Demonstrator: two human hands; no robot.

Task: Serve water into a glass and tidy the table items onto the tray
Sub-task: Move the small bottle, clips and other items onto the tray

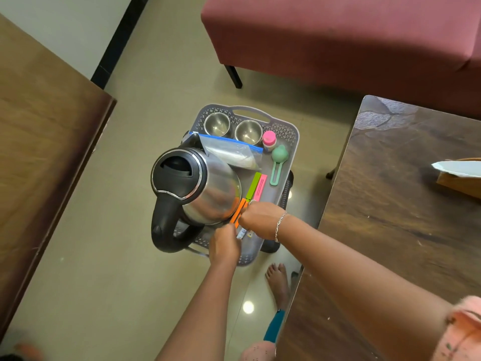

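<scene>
A grey plastic tray (282,131) sits on a dark stool over the floor. On it stand a steel electric kettle (200,183) with a black lid and handle, two steel cups (217,123) (248,131), a zip bag (229,152), a pink-capped bottle (269,139), a green scoop (278,157), and a green clip (253,185) beside a pink clip (261,187). My right hand (260,217) pinches the far end of an orange clip (238,213) beside the kettle. My left hand (225,246) grips its near end. A small white packet (243,233) lies between my hands.
A dark wooden table (390,204) runs along the right, with a white paper and a brown box (458,175) on it. A brown wooden surface (39,152) is at the left. A pink sofa (338,35) stands behind the tray. My bare foot (278,280) is on the floor.
</scene>
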